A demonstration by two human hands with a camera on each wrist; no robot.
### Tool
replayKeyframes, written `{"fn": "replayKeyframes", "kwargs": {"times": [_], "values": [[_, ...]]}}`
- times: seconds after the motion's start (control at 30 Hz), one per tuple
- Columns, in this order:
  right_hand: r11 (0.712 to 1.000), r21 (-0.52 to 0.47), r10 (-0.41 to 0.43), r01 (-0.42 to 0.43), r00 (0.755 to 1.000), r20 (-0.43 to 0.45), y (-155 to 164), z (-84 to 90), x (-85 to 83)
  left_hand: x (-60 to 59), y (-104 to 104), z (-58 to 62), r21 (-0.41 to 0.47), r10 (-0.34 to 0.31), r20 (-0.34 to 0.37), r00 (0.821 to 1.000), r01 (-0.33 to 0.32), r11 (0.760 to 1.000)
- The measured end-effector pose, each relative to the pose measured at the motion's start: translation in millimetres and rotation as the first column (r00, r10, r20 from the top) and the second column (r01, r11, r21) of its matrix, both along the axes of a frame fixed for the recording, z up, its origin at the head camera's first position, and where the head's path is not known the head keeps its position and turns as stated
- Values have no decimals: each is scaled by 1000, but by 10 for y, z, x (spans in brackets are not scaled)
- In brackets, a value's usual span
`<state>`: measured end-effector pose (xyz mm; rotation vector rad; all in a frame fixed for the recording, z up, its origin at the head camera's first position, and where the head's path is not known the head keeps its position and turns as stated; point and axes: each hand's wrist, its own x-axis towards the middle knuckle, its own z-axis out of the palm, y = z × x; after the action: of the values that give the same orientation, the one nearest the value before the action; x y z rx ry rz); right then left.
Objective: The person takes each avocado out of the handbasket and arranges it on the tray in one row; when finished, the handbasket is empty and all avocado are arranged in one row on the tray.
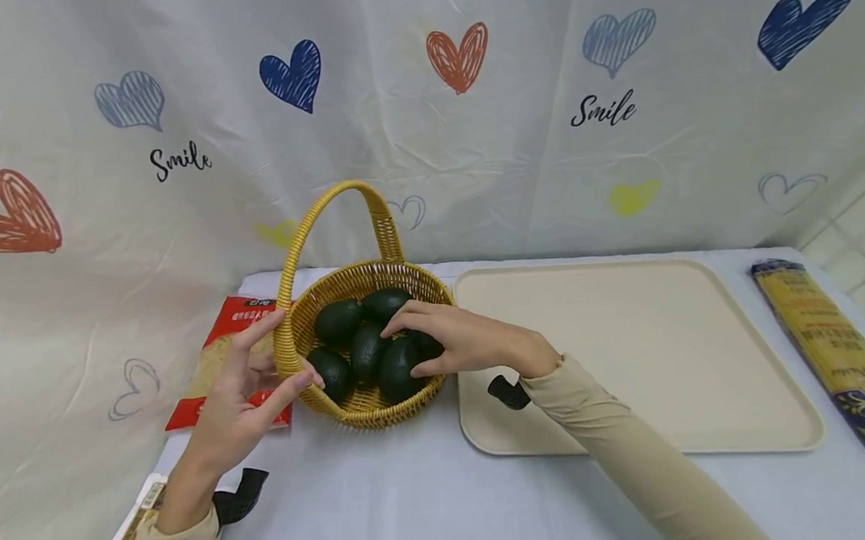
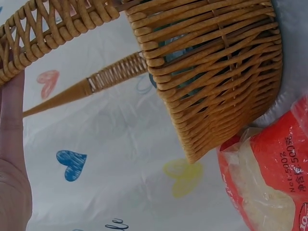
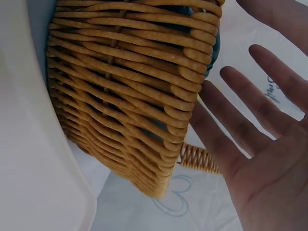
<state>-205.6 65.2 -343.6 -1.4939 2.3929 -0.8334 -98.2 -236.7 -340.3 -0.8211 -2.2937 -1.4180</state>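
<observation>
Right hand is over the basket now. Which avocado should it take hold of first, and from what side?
Probably the front avocado, nearest the right hand. It lies on top of the pile in the basket, long axis front to back, so come from above and close the grip across its narrow middle. The left hand holds the rim.

Six avocados, one wicker basket, one tray, three packets.
</observation>
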Motion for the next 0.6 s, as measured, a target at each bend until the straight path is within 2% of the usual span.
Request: {"fn": "replayKeyframes", "kwargs": {"times": [0.4, 0.6], "values": [[994, 101, 31, -31, 1000, 2, -143, 42, -33, -65, 29, -78, 48, 5, -84, 996, -1, 999], [984, 173, 26, -32, 999, 34, -208, 29, -52, -71, 36, -85, 47, 20, -79, 997, -17, 999]]}}
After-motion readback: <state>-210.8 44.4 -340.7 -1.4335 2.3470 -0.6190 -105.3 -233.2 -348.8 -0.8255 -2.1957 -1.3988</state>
